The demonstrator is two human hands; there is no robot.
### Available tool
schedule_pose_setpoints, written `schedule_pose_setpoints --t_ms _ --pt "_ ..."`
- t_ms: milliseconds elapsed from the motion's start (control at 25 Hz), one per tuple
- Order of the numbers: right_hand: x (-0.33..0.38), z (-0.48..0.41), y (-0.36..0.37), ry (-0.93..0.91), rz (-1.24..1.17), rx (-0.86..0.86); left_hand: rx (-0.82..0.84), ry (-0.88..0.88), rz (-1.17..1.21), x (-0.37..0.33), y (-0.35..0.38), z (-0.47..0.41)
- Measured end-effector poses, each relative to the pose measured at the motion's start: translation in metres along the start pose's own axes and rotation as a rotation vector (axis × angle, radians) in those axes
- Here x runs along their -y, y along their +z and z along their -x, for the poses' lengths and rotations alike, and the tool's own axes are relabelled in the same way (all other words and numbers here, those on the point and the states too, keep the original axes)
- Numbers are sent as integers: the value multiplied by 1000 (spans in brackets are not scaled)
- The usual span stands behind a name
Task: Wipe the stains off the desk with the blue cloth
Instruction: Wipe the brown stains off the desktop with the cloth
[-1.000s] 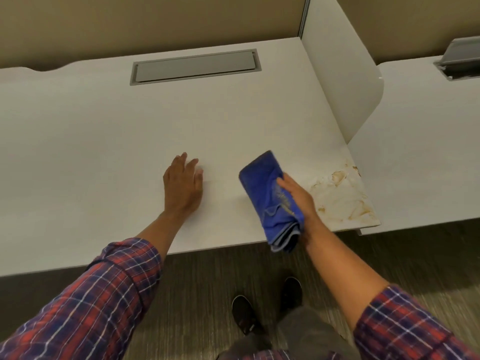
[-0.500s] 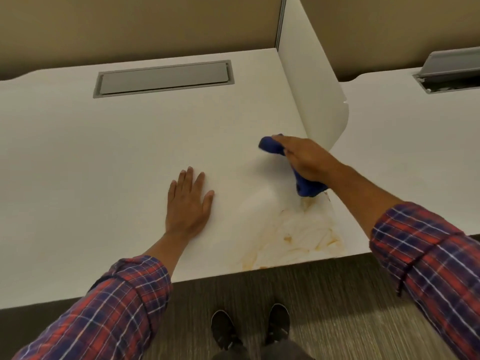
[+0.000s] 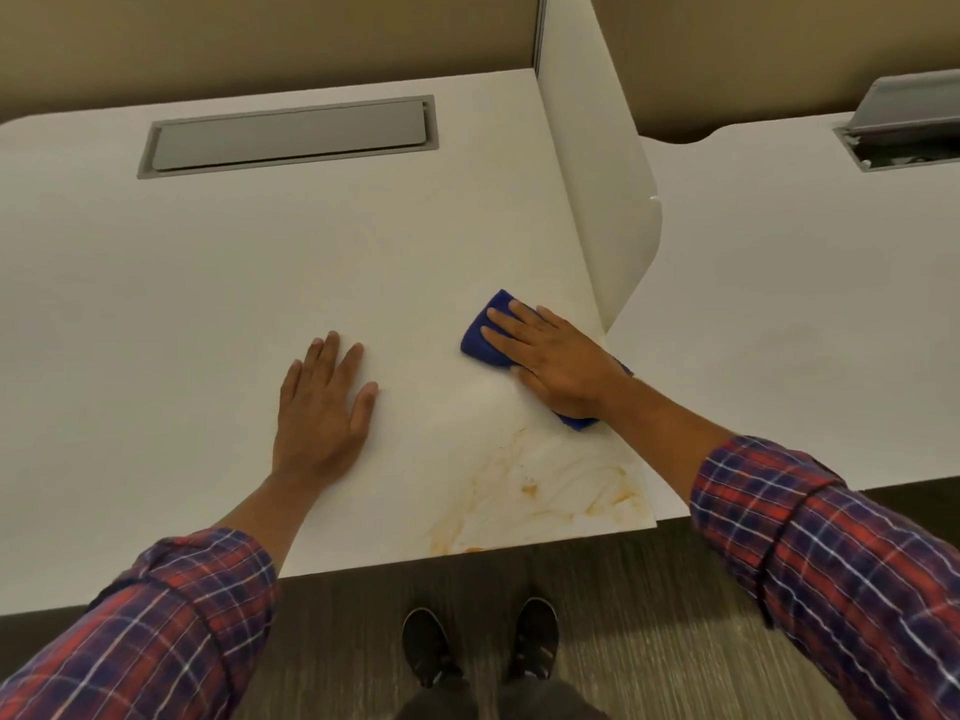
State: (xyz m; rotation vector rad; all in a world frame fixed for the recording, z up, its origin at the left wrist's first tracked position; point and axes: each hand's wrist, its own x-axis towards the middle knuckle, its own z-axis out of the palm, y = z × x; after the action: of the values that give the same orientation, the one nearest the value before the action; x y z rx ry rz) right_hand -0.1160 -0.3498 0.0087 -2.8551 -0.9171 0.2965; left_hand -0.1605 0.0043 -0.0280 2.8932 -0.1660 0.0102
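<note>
An office: a white tabletop [image 3: 208, 304] with a grey cable hatch [image 3: 291, 135] beyond the left hand [image 3: 322, 413], a divider panel [image 3: 597, 174] beside the right hand [image 3: 556, 356], carpet [image 3: 649, 615] below.

Right hand [image 3: 558, 363] now flattened, pressing blue cloth [image 3: 485, 337] onto desk [image 3: 208, 304].

blue cloth [image 3: 487, 339] mostly under right hand [image 3: 558, 363] | sleeves [image 3: 852, 574] cut by frame edges
</note>
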Motion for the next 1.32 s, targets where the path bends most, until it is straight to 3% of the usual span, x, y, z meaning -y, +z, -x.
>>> schedule_pose_setpoints --t_ms 120,440,800,1080,1320 --pt "8 23 13 -62 7 -15 -8 -4 4 -2 -2 0" --pt "-3 -12 0 25 -67 -36 12 -26 10 -8 -7 -1" --pt "59 75 45 -50 -88 -31 22 -7 -3 -6 -7 1" --pt "30 42 18 87 -141 -85 25 2 -18 -11 -9 7" --pt "55 103 32 102 -169 -143 42 73 62 0 -15 48"
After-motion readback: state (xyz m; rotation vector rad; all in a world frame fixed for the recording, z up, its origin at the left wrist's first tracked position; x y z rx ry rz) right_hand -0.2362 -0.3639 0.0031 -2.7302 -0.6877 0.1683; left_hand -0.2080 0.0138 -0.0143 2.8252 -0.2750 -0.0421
